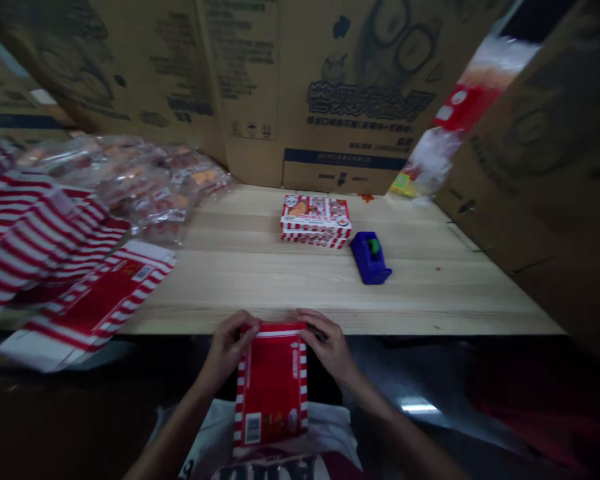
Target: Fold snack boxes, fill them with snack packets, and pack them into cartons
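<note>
I hold a red box with white-striped edges [271,383] upright against my lap, just below the near edge of the wooden table [260,280]. My left hand [229,347] grips its top left corner with curled fingers. My right hand [330,343] grips the top right corner, fingers bent over the flap. A barcode shows at the box's lower left. A closed red-and-white striped box [315,221] lies farther back on the table, with a blue tape dispenser [370,258] just to its right.
Flat red-and-white striped box blanks [55,267] are piled at the left. Clear snack packets [140,180] lie behind them. Large brown cartons [330,87] wall the back and right. A red-and-white bag [450,127] leans at the back right.
</note>
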A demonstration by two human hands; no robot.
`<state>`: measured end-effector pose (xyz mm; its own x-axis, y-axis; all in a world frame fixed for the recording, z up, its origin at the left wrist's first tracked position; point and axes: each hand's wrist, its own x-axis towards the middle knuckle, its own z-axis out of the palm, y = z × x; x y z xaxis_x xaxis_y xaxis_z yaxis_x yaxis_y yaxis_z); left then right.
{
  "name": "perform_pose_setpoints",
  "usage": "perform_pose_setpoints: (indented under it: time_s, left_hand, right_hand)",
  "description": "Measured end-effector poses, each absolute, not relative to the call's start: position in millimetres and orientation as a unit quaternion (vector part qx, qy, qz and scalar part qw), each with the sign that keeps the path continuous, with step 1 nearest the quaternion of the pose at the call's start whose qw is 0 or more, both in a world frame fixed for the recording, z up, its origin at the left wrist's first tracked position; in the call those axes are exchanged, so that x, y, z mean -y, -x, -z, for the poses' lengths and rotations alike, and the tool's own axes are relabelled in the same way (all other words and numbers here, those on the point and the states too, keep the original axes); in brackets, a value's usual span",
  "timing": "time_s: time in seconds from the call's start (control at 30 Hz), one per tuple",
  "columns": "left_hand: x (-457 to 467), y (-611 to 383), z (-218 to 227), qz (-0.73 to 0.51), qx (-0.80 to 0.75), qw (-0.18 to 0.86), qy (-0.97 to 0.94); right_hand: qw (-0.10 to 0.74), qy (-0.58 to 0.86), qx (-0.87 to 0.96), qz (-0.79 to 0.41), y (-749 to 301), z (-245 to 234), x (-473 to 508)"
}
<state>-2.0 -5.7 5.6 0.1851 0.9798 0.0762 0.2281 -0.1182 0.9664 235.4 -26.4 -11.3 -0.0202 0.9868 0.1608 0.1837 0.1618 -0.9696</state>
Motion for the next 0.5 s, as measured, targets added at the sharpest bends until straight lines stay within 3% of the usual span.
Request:
perform_pose_setpoints:
  time_s: [0.07, 0.23, 0.5]
  left_hand:
    - [5, 4, -4, -0.42, -0.5, 0.472, -0.592]
    - [2, 4, 12, -0.447, -0.532, 0.502, -0.515]
    - [9, 1, 17, -0.438, -0.529, 0.509, -0.518]
  right_hand:
    - [0.519, 0.531, 0.558, -0.37, -266, 6, 9]
    - [0.588, 0.687, 0.407, -0.128, -380, -10, -47]
    - [0.578, 0.704, 0.361, -0.199, -421, 13, -85]
